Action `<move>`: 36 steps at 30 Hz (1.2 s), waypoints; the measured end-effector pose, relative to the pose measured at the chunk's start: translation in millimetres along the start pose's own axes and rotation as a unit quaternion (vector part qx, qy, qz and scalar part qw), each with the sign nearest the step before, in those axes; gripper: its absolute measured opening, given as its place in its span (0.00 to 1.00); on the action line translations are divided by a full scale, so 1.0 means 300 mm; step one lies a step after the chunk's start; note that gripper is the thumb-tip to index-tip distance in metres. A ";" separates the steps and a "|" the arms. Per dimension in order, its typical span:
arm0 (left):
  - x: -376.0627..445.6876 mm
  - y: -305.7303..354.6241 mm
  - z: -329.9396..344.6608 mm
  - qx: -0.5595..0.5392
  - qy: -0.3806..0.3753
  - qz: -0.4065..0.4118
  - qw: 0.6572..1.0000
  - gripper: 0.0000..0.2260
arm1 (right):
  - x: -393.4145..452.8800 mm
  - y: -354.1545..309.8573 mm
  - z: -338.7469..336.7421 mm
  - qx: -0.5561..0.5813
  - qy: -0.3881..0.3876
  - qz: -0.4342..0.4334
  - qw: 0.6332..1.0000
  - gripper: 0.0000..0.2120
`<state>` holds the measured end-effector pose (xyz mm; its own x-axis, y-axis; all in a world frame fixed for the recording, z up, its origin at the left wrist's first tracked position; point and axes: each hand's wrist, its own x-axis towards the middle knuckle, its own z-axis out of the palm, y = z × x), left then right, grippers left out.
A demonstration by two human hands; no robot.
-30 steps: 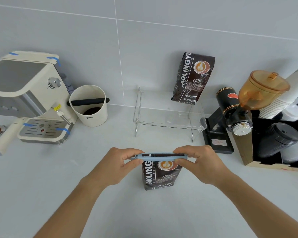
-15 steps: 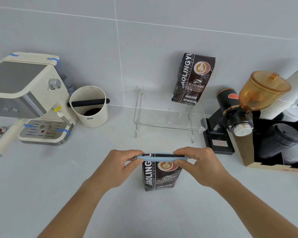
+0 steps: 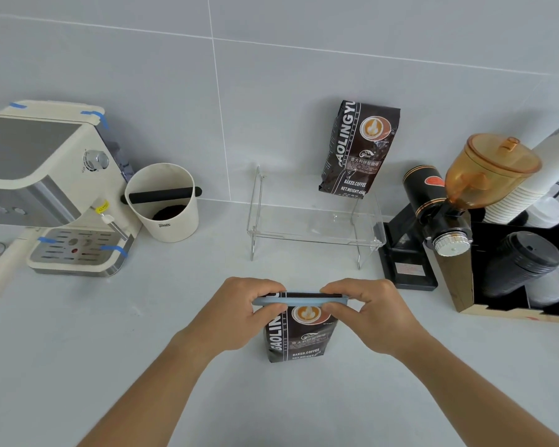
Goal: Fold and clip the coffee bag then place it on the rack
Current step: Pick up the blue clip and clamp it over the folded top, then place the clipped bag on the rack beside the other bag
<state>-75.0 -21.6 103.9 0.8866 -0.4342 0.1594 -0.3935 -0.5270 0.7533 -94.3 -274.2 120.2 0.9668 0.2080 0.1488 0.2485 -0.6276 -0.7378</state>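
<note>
A dark brown coffee bag (image 3: 299, 338) stands upright on the white counter in front of me. Across its folded top lies a long light-blue clip (image 3: 300, 300). My left hand (image 3: 239, 312) pinches the clip's left end and my right hand (image 3: 373, 312) pinches its right end, thumbs in front. Behind the bag stands a clear acrylic rack (image 3: 315, 235). A second, identical coffee bag (image 3: 360, 150) stands on the rack's right rear part, against the wall.
A cream espresso machine (image 3: 46, 188) and a cream knock box (image 3: 163, 203) are at the left. A black grinder with an amber hopper (image 3: 455, 204) and a box of cups and black lids (image 3: 530, 262) crowd the right side.
Both hands have moved slightly closer together along the clip. The bag stays in the same place.
</note>
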 end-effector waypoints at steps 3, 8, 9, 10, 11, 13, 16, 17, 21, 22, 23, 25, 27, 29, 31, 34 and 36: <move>0.000 -0.003 0.001 -0.011 0.004 -0.012 1.000 0.05 | 0.006 0.000 -0.002 0.007 -0.007 0.002 1.000 0.10; -0.016 -0.024 0.005 -0.101 0.009 -0.067 0.993 0.09 | 0.020 0.022 -0.009 0.039 -0.042 0.027 0.998 0.12; -0.020 -0.030 0.008 -0.120 0.013 -0.076 0.990 0.10 | 0.022 0.029 -0.009 0.049 -0.052 0.030 0.997 0.13; -0.025 -0.035 0.012 -0.137 0.017 -0.085 0.987 0.11 | 0.023 0.036 -0.009 0.055 -0.066 0.030 0.996 0.15; -0.028 -0.042 0.017 -0.153 0.019 -0.095 0.983 0.11 | 0.024 0.043 -0.010 0.058 -0.083 0.032 0.994 0.16; -0.039 -0.063 0.032 -0.193 0.014 -0.118 0.974 0.13 | 0.023 0.066 -0.003 0.063 -0.119 0.052 0.990 0.19; -0.057 -0.096 0.066 -0.249 0.007 -0.152 0.956 0.17 | 0.011 0.107 0.019 0.075 -0.139 0.091 0.983 0.22; -0.064 -0.106 0.079 -0.262 0.004 -0.162 0.951 0.18 | 0.006 0.118 0.027 0.085 -0.146 0.104 0.980 0.23; -0.083 -0.142 0.135 -0.273 -0.019 -0.188 0.943 0.23 | -0.006 0.168 0.071 0.123 -0.182 0.156 0.963 0.28; -0.088 -0.153 0.148 -0.271 -0.020 -0.194 0.943 0.24 | -0.009 0.185 0.086 0.129 -0.187 0.169 0.959 0.29; -0.092 -0.164 0.161 -0.269 -0.023 -0.200 0.942 0.25 | -0.013 0.201 0.099 0.134 -0.190 0.181 0.956 0.28; -0.101 -0.184 0.190 -0.263 -0.027 -0.211 0.941 0.25 | -0.024 0.231 0.122 0.140 -0.197 0.201 0.949 0.28; -0.111 -0.200 0.212 -0.259 -0.025 -0.221 0.940 0.26 | -0.035 0.251 0.140 0.147 -0.202 0.212 0.945 0.28; -0.121 -0.215 0.228 -0.258 -0.023 -0.228 0.938 0.28 | -0.044 0.263 0.153 0.157 -0.195 0.217 0.943 0.28; -0.124 -0.225 0.238 -0.268 -0.017 -0.236 0.934 0.27 | -0.050 0.271 0.164 0.168 -0.185 0.217 0.944 0.29; -0.119 -0.228 0.248 -0.293 -0.003 -0.244 0.924 0.26 | -0.053 0.282 0.181 0.187 -0.158 0.227 0.943 0.28; -0.115 -0.226 0.250 -0.309 0.004 -0.250 0.918 0.24 | -0.051 0.286 0.189 0.207 -0.131 0.234 0.941 0.26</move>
<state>-97.3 -25.8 -0.5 0.9218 -0.2431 -0.3021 0.2739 -0.1434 0.9510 -91.1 -288.7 17.2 0.9025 0.1937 -0.3847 -0.2989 -0.3613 -0.8832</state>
